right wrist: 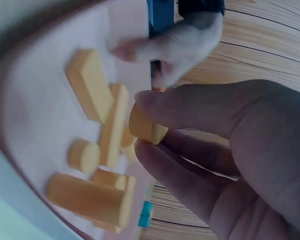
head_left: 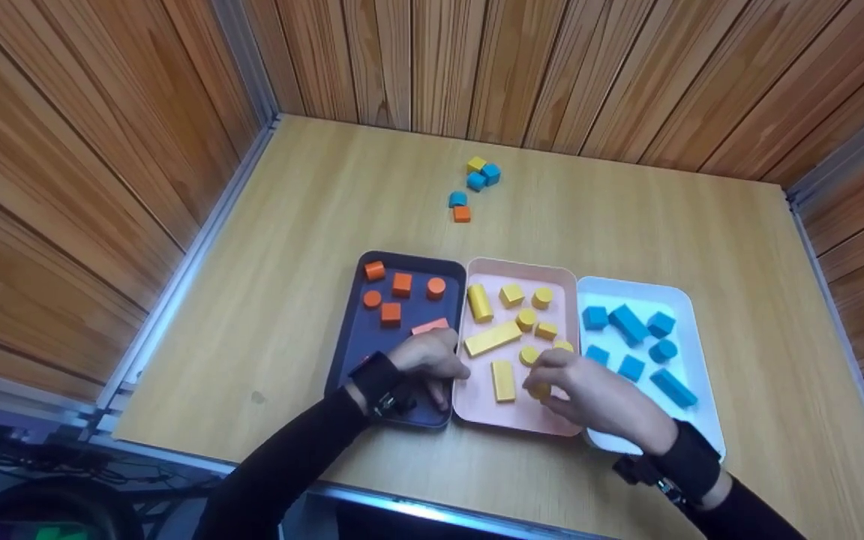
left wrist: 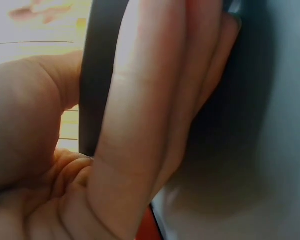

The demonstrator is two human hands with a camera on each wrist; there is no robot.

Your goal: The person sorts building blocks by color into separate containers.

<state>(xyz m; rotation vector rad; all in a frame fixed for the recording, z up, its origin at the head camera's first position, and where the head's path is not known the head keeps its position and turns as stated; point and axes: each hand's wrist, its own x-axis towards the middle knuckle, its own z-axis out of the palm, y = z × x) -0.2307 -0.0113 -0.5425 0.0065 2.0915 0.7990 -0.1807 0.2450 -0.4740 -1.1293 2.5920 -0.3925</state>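
Observation:
My left hand (head_left: 428, 354) is at the right side of the dark tray (head_left: 357, 337). In the left wrist view the tray's wall (left wrist: 97, 75) lies between my thumb and fingers, which grip it. A long orange block (head_left: 430, 325) shows just beyond this hand, partly covered. Above the near right part of the pink tray (head_left: 471, 411), my right hand (head_left: 593, 390) pinches a small rounded yellow block (right wrist: 146, 125) between thumb and fingertips. Beneath it in that tray lie several yellow blocks, among them a flat rectangular block (head_left: 503, 381) and a long bar (head_left: 493, 339).
A white tray (head_left: 627, 291) with several blue blocks stands on the right, beside the pink one. Orange blocks (head_left: 391, 314) lie in the dark tray. Farther back on the table are a yellow block (head_left: 476, 164), several blue blocks (head_left: 490, 174) and an orange block (head_left: 462, 214). Wooden walls (head_left: 439, 67) enclose the table.

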